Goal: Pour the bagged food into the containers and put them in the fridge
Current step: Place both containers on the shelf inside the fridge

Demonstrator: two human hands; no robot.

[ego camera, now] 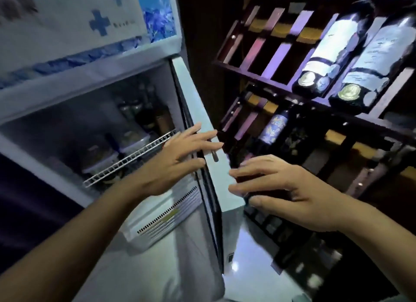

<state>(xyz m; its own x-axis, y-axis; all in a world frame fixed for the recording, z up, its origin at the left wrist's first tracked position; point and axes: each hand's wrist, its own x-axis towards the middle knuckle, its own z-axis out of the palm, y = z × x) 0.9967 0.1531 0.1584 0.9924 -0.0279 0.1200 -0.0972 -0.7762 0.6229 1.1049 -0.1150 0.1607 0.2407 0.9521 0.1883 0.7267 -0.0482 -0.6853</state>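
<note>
Your left hand [173,160] and right hand [281,189] are open and hold nothing, so push the fridge door [200,112] gently shut over the containers [101,160].

Fridge [94,81] — standing with its door [198,112] swung open, edge-on to the camera. Two lidded containers [117,151] are sitting side by side at the front edge of its wire shelf [126,162]. Left hand [173,160], fingers spread, is touching the door's edge; right hand [290,189] is hovering empty just beside it. Wine rack [315,103] — holding labelled bottles [351,54] — is standing to the right.
</note>
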